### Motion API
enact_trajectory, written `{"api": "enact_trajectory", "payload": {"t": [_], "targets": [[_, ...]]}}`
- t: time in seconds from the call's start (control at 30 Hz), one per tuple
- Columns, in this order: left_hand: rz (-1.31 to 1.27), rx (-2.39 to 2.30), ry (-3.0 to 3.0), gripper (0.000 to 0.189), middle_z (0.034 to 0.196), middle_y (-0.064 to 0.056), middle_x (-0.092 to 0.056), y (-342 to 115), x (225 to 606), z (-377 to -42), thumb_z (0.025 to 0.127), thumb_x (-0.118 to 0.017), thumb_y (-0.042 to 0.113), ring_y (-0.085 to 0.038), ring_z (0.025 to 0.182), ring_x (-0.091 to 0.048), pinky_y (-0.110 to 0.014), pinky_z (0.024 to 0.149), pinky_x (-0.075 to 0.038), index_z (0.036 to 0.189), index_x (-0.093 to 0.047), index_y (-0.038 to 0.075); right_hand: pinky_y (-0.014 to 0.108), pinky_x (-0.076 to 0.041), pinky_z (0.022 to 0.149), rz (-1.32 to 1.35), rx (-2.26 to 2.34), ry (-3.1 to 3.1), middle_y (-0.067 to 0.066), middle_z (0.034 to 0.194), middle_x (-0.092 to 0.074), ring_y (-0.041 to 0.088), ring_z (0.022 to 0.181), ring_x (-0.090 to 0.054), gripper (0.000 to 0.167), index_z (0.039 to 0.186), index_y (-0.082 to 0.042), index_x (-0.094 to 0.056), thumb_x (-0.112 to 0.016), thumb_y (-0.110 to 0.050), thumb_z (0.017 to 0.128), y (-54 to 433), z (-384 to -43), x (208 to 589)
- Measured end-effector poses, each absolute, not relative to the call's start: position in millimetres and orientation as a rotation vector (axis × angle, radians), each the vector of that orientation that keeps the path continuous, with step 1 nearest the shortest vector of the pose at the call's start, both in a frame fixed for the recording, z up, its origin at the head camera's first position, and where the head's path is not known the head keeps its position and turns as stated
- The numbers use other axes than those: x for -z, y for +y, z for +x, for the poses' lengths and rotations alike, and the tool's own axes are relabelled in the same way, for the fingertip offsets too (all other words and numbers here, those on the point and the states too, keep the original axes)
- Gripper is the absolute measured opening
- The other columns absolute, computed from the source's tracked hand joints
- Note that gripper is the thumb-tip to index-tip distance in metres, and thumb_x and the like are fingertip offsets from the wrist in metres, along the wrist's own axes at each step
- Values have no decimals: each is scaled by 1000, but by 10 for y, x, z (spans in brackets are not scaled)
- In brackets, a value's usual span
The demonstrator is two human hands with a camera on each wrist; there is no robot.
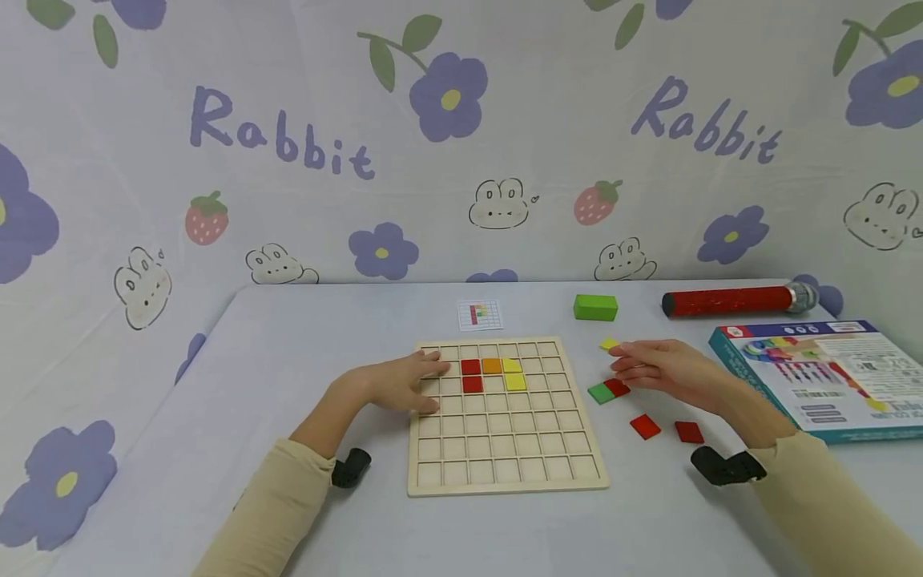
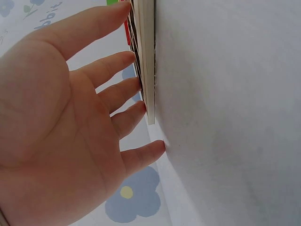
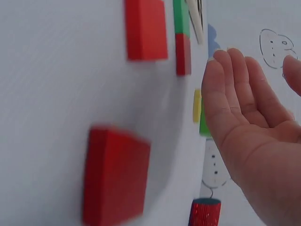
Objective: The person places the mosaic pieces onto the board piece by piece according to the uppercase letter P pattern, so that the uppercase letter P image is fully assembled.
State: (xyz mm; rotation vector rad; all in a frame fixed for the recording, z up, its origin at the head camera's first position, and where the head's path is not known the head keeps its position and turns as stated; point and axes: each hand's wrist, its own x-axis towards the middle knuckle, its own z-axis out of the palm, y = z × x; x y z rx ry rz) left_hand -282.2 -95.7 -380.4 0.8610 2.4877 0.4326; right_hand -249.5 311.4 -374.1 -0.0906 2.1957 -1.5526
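Note:
A wooden grid board (image 1: 508, 489) lies on the table. In its upper rows sit two red tiles (image 1: 472, 385), an orange tile (image 1: 491, 366) and two yellow tiles (image 1: 515, 382). My left hand (image 1: 397, 382) rests at the board's left edge with fingers spread; the left wrist view shows the fingertips (image 2: 128, 57) along that edge. To the right of the board, my right hand (image 1: 667, 367) hovers with straight fingers and an empty palm. Near its fingertips lie a yellow tile (image 1: 609, 344), a green tile (image 1: 601, 393) and a red tile (image 1: 618, 388). Two more red tiles (image 1: 645, 426) lie closer to me.
Behind the board lies a small pattern card (image 1: 480, 316) with a coloured grid. A green block (image 1: 595, 308) and a red cylinder (image 1: 731, 301) stand at the back right. The flat game box (image 1: 844, 381) lies beside my right forearm. A printed cloth (image 1: 447, 160) hangs behind.

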Motion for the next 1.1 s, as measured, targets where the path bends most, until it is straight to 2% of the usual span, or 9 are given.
{"api": "enact_trajectory", "payload": {"t": [0.33,0.5,0.63,0.77,0.9,1.1], "targets": [[867,-426,2487,67,157,-12,-15,-957,3815,-2837,93,-62,27,-31,143,-8,-45,113,-15,150,-31,9,33,-47,92,-139,1375,2315,26,134,-48,34,120,-52,61,142,8,-36,-50,-34,100,3468,-2265,3741],[860,-427,2487,68,157,-11,-15,-968,3829,-2849,93,-62,29,-30,143,-7,-45,113,-14,150,-31,10,45,-45,95,-169,1252,2383,23,136,-49,35,120,-50,58,141,3,-42,-54,-33,98,3582,-2175,3749],[863,-429,2486,68,158,-10,-14,-969,3841,-2862,93,-62,30,-29,144,-6,-44,113,-14,150,-30,11,51,-44,93,-212,1186,2441,17,126,-58,31,114,-53,55,138,0,-48,-62,-29,93,3645,-2108,3762],[869,-428,2484,68,157,-11,-14,-967,3839,-2863,93,-62,30,-29,144,-6,-44,113,-14,150,-30,11,41,-48,88,-238,1177,2455,14,116,-63,27,106,-58,53,134,1,-50,-67,-23,90,3685,-2062,3780],[861,-434,2484,68,157,-11,-14,-967,3833,-2851,93,-62,30,-29,144,-6,-45,113,-14,150,-30,11,30,-51,81,-271,1201,2422,15,113,-61,28,102,-58,53,133,4,-49,-69,-15,87,3726,-2029,3806],[854,-446,2482,68,157,-11,-14,-967,3823,-2836,93,-62,29,-30,144,-6,-46,113,-14,150,-31,10,25,-52,79,-417,1201,2394,16,111,-59,22,96,-58,53,130,5,-51,-72,-12,84,3770,-1994,3849]]}}
